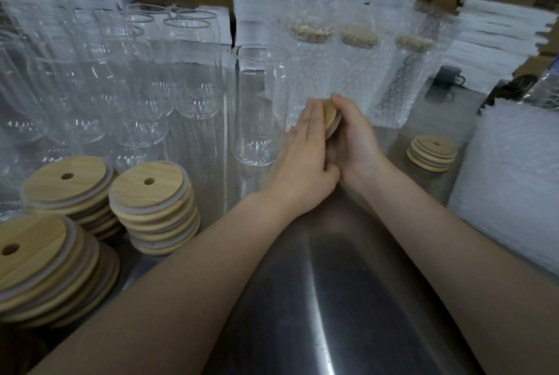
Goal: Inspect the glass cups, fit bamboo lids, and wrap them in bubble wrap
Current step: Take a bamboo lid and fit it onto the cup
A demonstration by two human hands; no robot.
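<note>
A bamboo lid stands tilted on edge between my two hands over the middle of the steel table. My left hand lies flat against the lid's left face with straight fingers. My right hand curls round the lid from the right, fingertips over its top edge. An empty glass cup stands upright just left of my hands, apart from them. Three cups wrapped in bubble wrap with lids on stand behind my hands. Whatever is under the lid is hidden by my hands.
Several bare glass cups crowd the left back. Three stacks of bamboo lids sit at front left and a small stack at right. A pile of bubble wrap fills the right edge. A dark mug and cardboard boxes stand behind.
</note>
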